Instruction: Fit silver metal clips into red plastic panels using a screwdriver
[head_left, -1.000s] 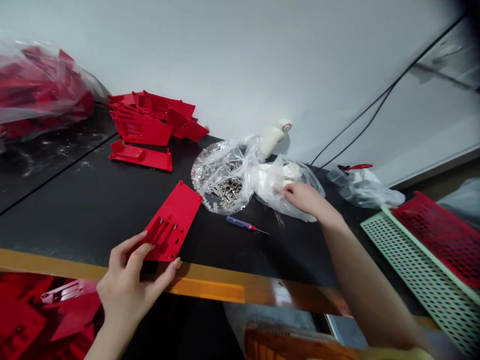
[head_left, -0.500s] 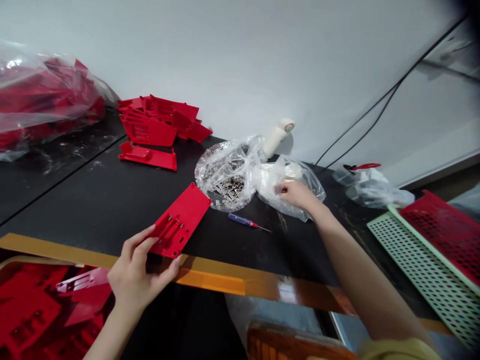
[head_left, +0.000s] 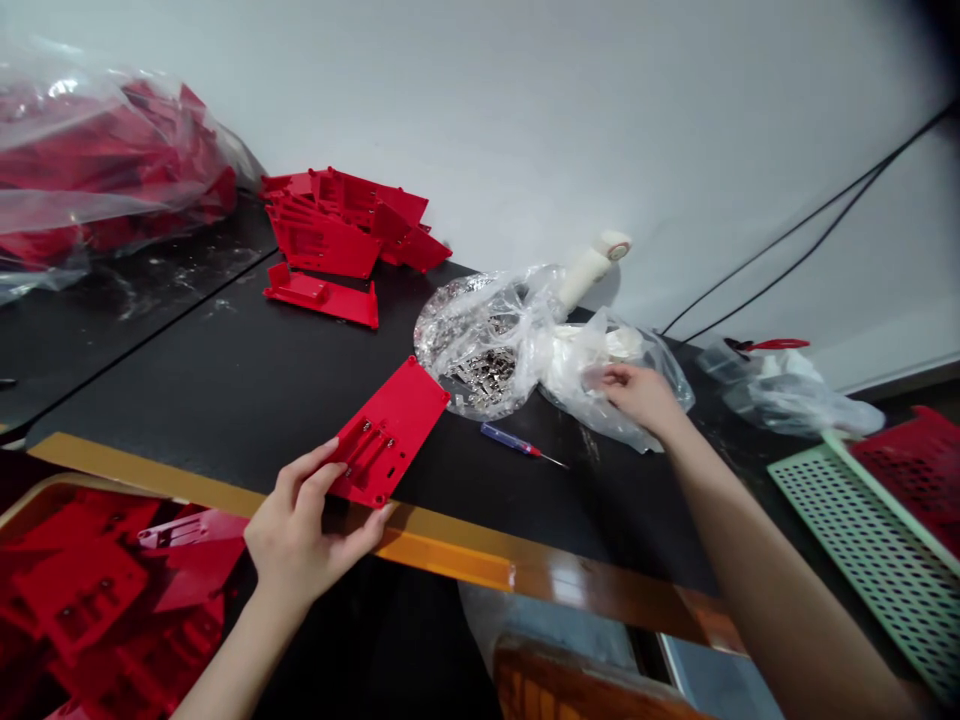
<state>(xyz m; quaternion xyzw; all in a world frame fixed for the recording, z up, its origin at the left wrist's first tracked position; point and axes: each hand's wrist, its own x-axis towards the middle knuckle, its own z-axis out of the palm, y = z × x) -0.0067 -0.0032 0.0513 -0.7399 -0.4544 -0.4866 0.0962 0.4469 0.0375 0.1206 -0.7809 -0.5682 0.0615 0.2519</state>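
A flat red plastic panel (head_left: pixel 391 428) with small metal fittings lies on the black table (head_left: pixel 225 390) near its orange front edge. My left hand (head_left: pixel 300 530) grips the panel's near end, thumb on one side and fingers on the other. My right hand (head_left: pixel 637 392) reaches into a clear plastic bag of white parts (head_left: pixel 600 370), its fingers curled on the bag's contents. What it holds is hidden by the plastic. Beside that lies an open clear bag of small metal pieces (head_left: pixel 480 345). A small blue-handled screwdriver (head_left: pixel 517 445) rests on the table between my hands.
A pile of red panels (head_left: pixel 337 225) sits at the back. A big clear bag of red parts (head_left: pixel 97 180) is at far left. Below the table's edge is a bin of red panels (head_left: pixel 75 590). Green and red perforated trays (head_left: pixel 862 520) lie at right, with another small bag (head_left: pixel 787 390) and cables.
The view has shifted, so everything sits further right in frame. My left hand stays on the red panel's end and my right hand stays in the bag of white parts.
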